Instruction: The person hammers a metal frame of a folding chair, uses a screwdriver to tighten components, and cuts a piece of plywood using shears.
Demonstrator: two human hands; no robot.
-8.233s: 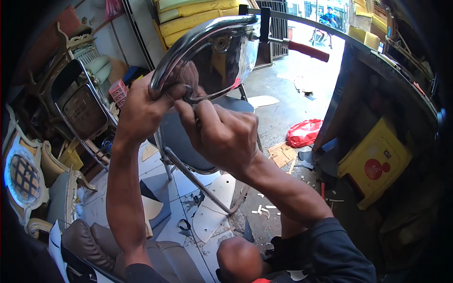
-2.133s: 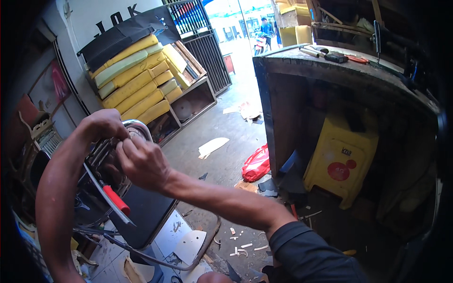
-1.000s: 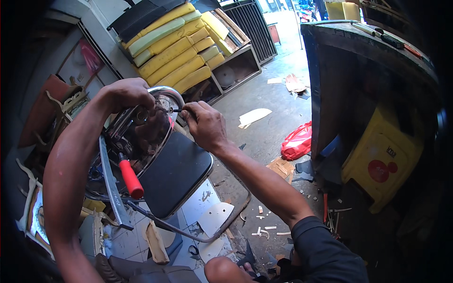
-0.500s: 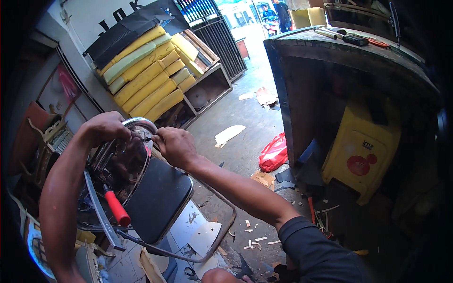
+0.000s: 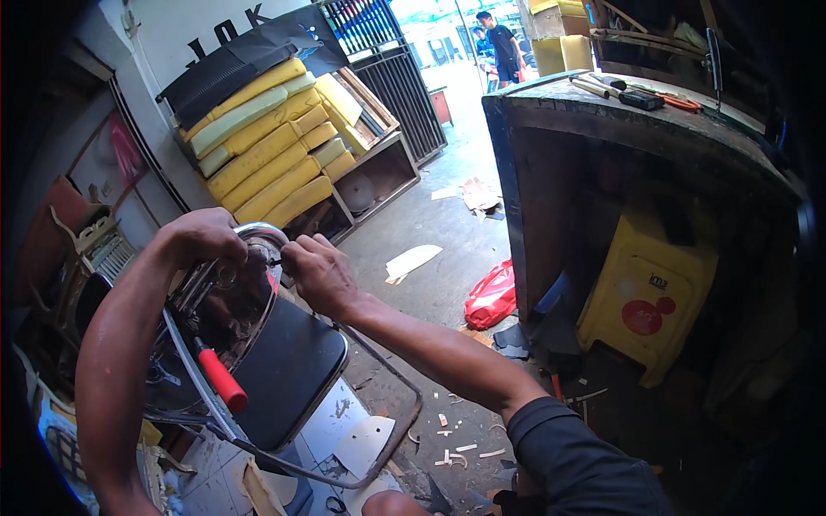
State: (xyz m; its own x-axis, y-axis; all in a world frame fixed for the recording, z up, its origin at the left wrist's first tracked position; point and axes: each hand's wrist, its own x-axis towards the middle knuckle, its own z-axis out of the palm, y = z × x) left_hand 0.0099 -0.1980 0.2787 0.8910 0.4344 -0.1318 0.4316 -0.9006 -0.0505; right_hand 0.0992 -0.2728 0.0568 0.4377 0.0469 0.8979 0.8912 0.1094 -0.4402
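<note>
Chrome rim (image 5: 261,227); right hand (image 5: 322,272) near

Backlit view, high contrast, daylight from between 12 and 1 o'clock.
Open doorway (image 5: 460,99) blown out near white, detail beyond it washed pale; floor (image 5: 404,215) glossy toward 12 o'clock, duller near 5. Recess under counter (image 5: 509,107) in deep shadow; yellow stool (image 5: 619,275) inside, just past 3 o'clock, dim but readable. Chrome tube (image 5: 259,227), just past 9 o'clock, carries bright highlights. Counter edge bows at 2 o'clock; corners vignetted black.
</note>
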